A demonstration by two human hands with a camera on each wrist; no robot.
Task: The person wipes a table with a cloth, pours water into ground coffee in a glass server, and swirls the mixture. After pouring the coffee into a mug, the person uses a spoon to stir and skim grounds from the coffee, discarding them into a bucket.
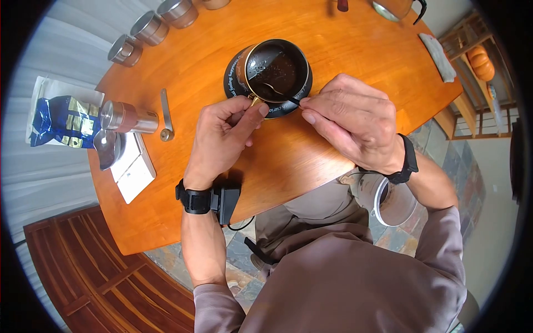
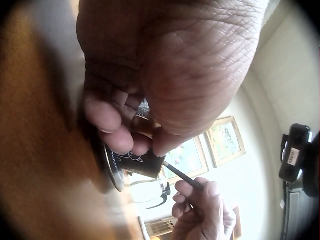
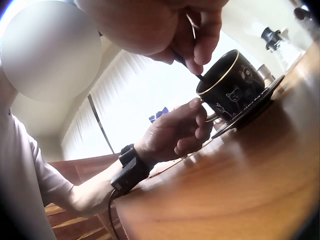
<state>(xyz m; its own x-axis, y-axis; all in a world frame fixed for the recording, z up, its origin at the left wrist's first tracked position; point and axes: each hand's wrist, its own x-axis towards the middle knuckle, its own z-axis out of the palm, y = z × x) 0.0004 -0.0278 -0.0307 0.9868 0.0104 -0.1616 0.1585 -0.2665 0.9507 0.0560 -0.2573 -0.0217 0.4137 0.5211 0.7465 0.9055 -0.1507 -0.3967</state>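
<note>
A black cup [image 3: 235, 87] with a gold rim and white cat drawings stands on a black saucer [image 1: 230, 83] with white lettering. Dark liquid [image 1: 286, 69] shows inside it in the head view. At the near side of the cup, my left hand [image 1: 219, 133] pinches its gold handle [image 1: 256, 101] between thumb and fingers. My right hand [image 1: 358, 119], just right of the cup, pinches the black handle of a small spoon [image 1: 291, 100]. The spoon reaches over the rim, its bowl end at the liquid.
To the left are a steel grinder [image 1: 133, 117], a white scale [image 1: 136, 175], a long-handled scoop [image 1: 166, 114] and a blue bag [image 1: 66, 119]. Several steel cups [image 1: 150, 28] line the far left edge. A folded cloth [image 1: 437, 57] lies right; a bucket [image 1: 408, 208] stands below.
</note>
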